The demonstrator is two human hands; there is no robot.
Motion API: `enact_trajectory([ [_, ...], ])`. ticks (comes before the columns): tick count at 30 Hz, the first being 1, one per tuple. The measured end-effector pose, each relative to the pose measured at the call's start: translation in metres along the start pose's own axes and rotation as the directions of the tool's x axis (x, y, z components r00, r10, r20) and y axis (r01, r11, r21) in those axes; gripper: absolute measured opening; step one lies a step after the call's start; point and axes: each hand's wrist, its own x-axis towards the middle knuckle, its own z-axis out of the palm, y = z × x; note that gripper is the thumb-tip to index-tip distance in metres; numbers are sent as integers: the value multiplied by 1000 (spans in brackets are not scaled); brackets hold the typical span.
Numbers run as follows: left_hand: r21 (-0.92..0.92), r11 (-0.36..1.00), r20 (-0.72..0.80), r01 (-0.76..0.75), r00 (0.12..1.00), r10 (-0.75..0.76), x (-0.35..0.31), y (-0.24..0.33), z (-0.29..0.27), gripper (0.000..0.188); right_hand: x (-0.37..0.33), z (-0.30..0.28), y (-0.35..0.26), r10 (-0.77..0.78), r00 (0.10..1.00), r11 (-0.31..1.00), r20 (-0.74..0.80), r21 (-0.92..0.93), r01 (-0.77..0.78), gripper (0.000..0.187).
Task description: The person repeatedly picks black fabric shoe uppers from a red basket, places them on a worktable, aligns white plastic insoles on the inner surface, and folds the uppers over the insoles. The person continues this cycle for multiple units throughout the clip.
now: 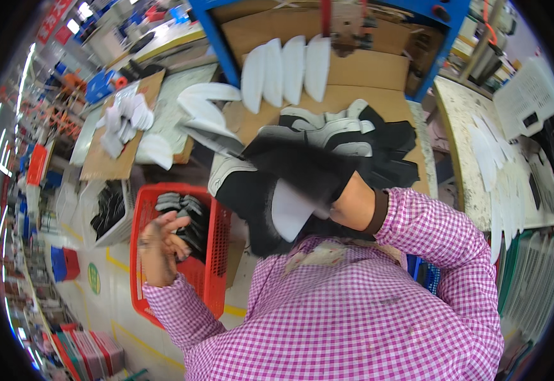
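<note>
My left hand [161, 247] is over the near rim of the red basket [216, 254], its fingers apart and slightly bent, with nothing in them. Dark shoe uppers [191, 222] lie stacked inside that basket. At the front of the bench, my right hand [352, 202] grips a black shoe upper [299, 166], blurred by motion; the upper hides most of my fingers. Just below it, a white curved insert [289, 213] lies against another black upper with a pale grey edge [245, 193]. More black and grey uppers [378, 143] are piled beyond my right hand.
Several white curved inserts [293, 70] lean upright in a row below the blue machine frame [216, 44]. Others lie on the cardboard at left [124, 124]. A white crate [115, 216] stands left of the basket; a side table [467, 127] holds white pieces at right.
</note>
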Motion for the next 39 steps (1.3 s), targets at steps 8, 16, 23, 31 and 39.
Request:
enact_trajectory([
  [8,-310,916,-437,-255,894,101,-44,-6,-52,43,88,68,-49,-519,824,754,228,-331,567,60],
  [16,-44,999,-916,-17,399,-33,-113,-42,-178,19,67,42,-9,-93,906,939,413,-265,217,89],
  [23,557,378,-830,739,504,238,-80,-247,-233,27,34,-16,15,85,923,924,375,-375,68,73],
  [31,-114,786,-523,608,636,-568,-39,-351,-204,64,-4,-43,73,282,909,893,305,-430,-133,62],
  [39,413,758,-751,504,659,-29,-11,-267,-197,63,-8,-1,80,273,926,871,259,-474,-124,57],
])
